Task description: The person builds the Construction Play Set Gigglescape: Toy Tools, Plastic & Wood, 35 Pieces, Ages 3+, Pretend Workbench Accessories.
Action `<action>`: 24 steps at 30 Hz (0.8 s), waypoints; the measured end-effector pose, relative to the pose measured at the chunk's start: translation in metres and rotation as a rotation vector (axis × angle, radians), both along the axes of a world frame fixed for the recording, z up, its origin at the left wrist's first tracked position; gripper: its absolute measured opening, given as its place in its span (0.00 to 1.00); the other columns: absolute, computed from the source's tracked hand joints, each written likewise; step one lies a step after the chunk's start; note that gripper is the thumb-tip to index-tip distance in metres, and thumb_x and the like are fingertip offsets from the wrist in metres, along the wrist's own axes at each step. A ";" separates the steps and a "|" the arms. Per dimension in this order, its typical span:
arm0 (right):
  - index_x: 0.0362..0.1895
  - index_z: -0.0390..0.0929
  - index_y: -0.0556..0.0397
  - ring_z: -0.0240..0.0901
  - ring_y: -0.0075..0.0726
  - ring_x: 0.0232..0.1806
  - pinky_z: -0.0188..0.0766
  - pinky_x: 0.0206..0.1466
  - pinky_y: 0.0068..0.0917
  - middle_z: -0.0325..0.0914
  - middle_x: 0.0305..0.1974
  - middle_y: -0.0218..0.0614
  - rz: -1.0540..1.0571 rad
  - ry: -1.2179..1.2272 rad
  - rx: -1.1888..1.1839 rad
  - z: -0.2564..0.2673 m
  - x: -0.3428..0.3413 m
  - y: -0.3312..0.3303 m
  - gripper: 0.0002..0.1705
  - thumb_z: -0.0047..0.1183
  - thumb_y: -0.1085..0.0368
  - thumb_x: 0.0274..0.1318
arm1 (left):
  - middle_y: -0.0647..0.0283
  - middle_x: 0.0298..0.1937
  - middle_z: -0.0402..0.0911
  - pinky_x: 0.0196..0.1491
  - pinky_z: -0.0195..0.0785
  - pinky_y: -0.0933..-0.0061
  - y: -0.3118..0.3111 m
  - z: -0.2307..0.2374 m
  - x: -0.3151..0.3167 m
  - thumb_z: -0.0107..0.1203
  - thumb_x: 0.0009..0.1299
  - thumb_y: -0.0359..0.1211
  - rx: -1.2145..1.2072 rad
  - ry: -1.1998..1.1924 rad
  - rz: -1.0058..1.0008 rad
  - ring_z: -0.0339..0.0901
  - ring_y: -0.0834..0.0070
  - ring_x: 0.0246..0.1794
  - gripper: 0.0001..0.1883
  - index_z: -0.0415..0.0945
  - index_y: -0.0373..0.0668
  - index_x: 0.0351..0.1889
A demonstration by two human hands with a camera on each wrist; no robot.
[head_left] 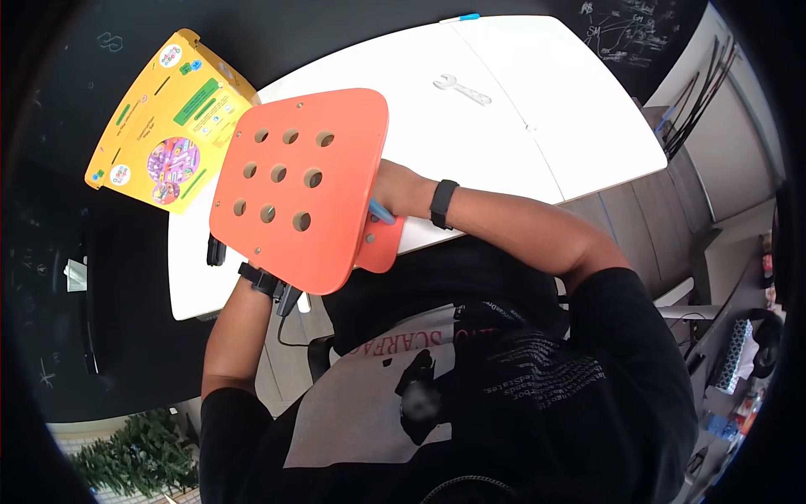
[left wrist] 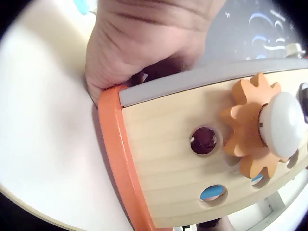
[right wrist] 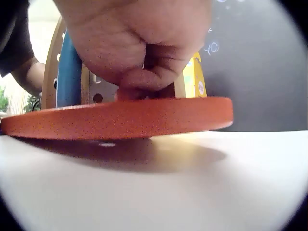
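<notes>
Both hands hold a wooden toy workbench tilted up over the white table. In the head view its orange panel (head_left: 281,197), with rows of round holes, faces the camera and hides the left hand. My right hand (head_left: 403,189) is partly hidden behind that panel, beside a blue part (head_left: 382,210). In the right wrist view, its curled fingers grip inside an orange board (right wrist: 120,118) close over the tabletop. The left wrist view has my left hand (left wrist: 144,41) gripping the end by the grey edge (left wrist: 192,79), near an orange gear (left wrist: 250,127) with a white knob (left wrist: 284,124).
A yellow box (head_left: 172,126) with printed pictures stands at the table's left, behind the toy. A pale grey wrench (head_left: 462,89) lies farther back on the white table (head_left: 520,76). A blue-tipped marker (head_left: 466,18) lies at the far edge. Dark boards surround the table's far side.
</notes>
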State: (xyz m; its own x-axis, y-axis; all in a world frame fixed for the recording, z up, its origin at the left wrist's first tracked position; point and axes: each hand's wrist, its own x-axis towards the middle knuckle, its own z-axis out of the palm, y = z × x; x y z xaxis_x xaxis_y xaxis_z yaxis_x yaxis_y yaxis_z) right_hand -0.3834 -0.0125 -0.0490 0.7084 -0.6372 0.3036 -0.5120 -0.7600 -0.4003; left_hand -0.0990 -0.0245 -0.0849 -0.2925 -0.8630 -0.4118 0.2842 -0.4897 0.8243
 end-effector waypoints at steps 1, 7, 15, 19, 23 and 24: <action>0.37 0.81 0.55 0.85 0.51 0.44 0.83 0.46 0.41 0.85 0.48 0.43 -0.010 -0.008 -0.017 0.002 -0.001 0.002 0.09 0.52 0.64 0.64 | 0.49 0.59 0.83 0.50 0.85 0.57 0.000 0.000 -0.001 0.49 0.83 0.47 -0.004 0.003 0.000 0.86 0.61 0.52 0.23 0.73 0.38 0.63; 0.35 0.79 0.54 0.85 0.51 0.43 0.82 0.43 0.41 0.85 0.42 0.46 -0.027 0.034 0.136 0.016 -0.003 0.002 0.06 0.54 0.66 0.61 | 0.49 0.58 0.83 0.50 0.85 0.57 0.001 0.000 -0.002 0.49 0.83 0.46 -0.006 0.009 -0.001 0.86 0.61 0.52 0.23 0.73 0.38 0.63; 0.43 0.81 0.52 0.84 0.53 0.44 0.82 0.45 0.43 0.86 0.45 0.43 -0.038 -0.037 0.071 0.015 -0.002 0.006 0.11 0.52 0.60 0.65 | 0.49 0.58 0.83 0.50 0.85 0.57 0.000 0.001 0.002 0.49 0.83 0.46 -0.003 0.004 -0.006 0.86 0.62 0.52 0.22 0.73 0.38 0.63; 0.45 0.81 0.50 0.84 0.54 0.46 0.82 0.47 0.42 0.86 0.47 0.43 -0.059 0.007 0.081 0.013 0.002 0.004 0.13 0.52 0.57 0.66 | 0.49 0.58 0.83 0.50 0.85 0.57 0.002 0.002 0.002 0.49 0.83 0.46 -0.004 0.004 -0.004 0.86 0.62 0.52 0.22 0.74 0.38 0.63; 0.46 0.81 0.50 0.85 0.53 0.45 0.82 0.47 0.42 0.87 0.45 0.43 -0.077 0.084 0.051 0.002 0.007 -0.002 0.13 0.52 0.57 0.67 | 0.50 0.58 0.83 0.50 0.85 0.58 0.003 0.003 0.002 0.49 0.83 0.46 -0.006 0.004 -0.002 0.86 0.62 0.52 0.22 0.74 0.38 0.62; 0.45 0.82 0.50 0.85 0.53 0.44 0.82 0.46 0.42 0.87 0.43 0.42 -0.055 0.033 0.009 0.001 0.005 -0.002 0.12 0.52 0.57 0.66 | 0.50 0.58 0.83 0.50 0.85 0.58 0.003 0.002 0.002 0.49 0.83 0.46 -0.002 0.007 0.000 0.86 0.62 0.52 0.22 0.74 0.38 0.62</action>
State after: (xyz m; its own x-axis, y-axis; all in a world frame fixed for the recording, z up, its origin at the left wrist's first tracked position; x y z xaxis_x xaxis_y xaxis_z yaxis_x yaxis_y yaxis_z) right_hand -0.3789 -0.0142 -0.0480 0.6817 -0.6781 0.2748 -0.5658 -0.7267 -0.3897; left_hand -0.0967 -0.0218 -0.0827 -0.2957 -0.8639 -0.4076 0.2899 -0.4878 0.8234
